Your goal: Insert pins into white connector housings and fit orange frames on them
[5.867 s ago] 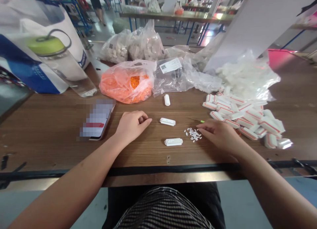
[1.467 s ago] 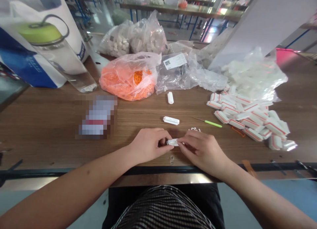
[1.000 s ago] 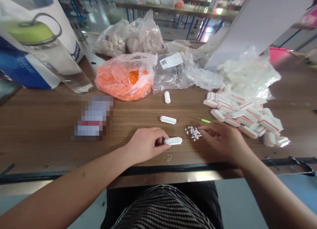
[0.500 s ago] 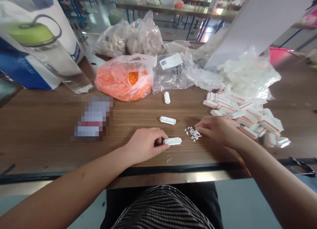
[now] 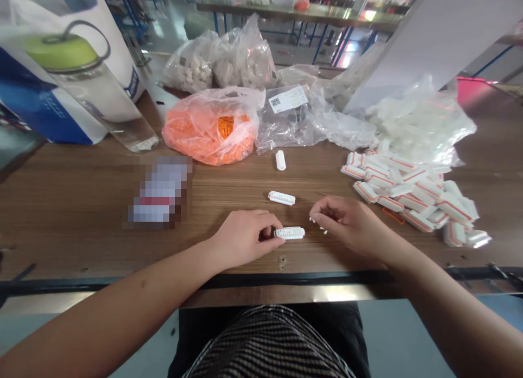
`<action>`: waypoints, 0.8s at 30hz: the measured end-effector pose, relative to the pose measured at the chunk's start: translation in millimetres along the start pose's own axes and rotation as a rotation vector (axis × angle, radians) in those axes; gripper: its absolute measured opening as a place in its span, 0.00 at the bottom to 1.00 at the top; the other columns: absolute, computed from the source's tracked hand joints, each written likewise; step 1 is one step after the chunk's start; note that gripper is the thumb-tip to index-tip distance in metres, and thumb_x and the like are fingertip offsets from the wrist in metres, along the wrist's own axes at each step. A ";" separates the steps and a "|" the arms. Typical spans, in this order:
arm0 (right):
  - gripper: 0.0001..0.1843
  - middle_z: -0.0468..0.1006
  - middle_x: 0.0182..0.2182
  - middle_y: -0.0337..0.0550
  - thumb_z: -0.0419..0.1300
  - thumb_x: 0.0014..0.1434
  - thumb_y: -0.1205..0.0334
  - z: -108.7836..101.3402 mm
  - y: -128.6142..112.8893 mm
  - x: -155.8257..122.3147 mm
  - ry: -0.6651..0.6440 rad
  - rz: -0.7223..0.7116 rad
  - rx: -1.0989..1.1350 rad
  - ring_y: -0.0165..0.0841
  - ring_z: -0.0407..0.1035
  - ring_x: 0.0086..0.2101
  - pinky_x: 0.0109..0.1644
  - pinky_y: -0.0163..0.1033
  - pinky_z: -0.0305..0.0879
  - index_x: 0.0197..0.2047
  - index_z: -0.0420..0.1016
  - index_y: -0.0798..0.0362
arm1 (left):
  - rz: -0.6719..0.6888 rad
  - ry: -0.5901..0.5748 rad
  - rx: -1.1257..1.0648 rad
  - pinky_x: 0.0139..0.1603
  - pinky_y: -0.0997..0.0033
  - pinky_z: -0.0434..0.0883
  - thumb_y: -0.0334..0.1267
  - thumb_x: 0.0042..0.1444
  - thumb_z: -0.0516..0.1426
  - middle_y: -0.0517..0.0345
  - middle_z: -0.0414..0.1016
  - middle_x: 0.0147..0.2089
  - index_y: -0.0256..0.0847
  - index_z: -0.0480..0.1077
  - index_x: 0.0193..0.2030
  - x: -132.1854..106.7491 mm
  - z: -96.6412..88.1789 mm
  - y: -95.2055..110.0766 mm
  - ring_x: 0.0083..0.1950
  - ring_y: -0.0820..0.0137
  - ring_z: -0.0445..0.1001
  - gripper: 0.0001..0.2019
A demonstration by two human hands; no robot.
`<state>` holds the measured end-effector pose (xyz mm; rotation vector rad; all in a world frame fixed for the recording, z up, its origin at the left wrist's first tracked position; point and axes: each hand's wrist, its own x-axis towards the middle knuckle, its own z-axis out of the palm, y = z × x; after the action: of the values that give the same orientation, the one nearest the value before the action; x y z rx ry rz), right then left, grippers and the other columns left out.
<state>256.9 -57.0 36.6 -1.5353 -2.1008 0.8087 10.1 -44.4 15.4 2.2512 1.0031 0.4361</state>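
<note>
My left hand (image 5: 243, 233) rests on the table, thumb and fingers closed on the left end of a slim white plastic housing (image 5: 291, 233) with a row of small openings along its top. Just right of it, my right hand (image 5: 347, 221) is closed in a pinch, with a tiny white piece (image 5: 311, 219) at its fingertips. A few more tiny white pieces (image 5: 324, 230) show below the fingers; the hand hides the rest of their heap. Farther back lie a similar white housing (image 5: 281, 197) and a smaller-looking white part (image 5: 280, 160), both untouched.
Right of my right hand spreads a heap of white cases with orange edging (image 5: 417, 193). Behind stand a bag of orange parts (image 5: 212, 130), clear plastic bags (image 5: 286, 122) and a tilted bottle (image 5: 110, 105). A blurred-out object (image 5: 161, 190) lies left.
My right hand has moved left over the heap of tiny pieces, covering most of it, and its fingertips are nearer the held housing. My left hand keeps its hold. The view has shifted slightly.
</note>
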 end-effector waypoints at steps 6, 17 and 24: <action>0.09 0.77 0.29 0.40 0.54 0.63 0.60 18.1 -16.4 -1.8 -0.049 -0.073 0.021 0.30 0.68 0.29 0.34 0.36 0.63 0.34 0.73 0.51 | 0.013 0.013 -0.013 0.32 0.74 0.64 0.41 0.56 0.62 0.66 0.73 0.29 0.43 0.75 0.41 -0.6 1.6 -2.0 0.27 0.76 0.68 0.08; 0.08 0.77 0.28 0.38 0.59 0.59 0.64 9.4 -16.3 14.5 -0.064 -0.052 -0.066 0.29 0.68 0.28 0.34 0.35 0.61 0.30 0.78 0.50 | 0.045 -0.042 -0.039 0.30 0.75 0.62 0.39 0.53 0.63 0.65 0.73 0.28 0.41 0.75 0.35 -1.0 -4.4 2.8 0.26 0.76 0.67 0.05; 0.08 0.79 0.29 0.37 0.59 0.59 0.63 16.7 -25.9 19.4 -0.190 -0.034 -0.144 0.29 0.70 0.29 0.33 0.35 0.59 0.30 0.79 0.49 | 0.033 -0.089 -0.035 0.30 0.75 0.61 0.37 0.51 0.63 0.66 0.73 0.27 0.41 0.75 0.33 -2.2 -8.2 6.9 0.25 0.77 0.66 0.04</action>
<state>222.0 -47.8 41.3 -1.5436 -2.3615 0.8365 8.1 -46.2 26.1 2.2386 0.9069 0.3610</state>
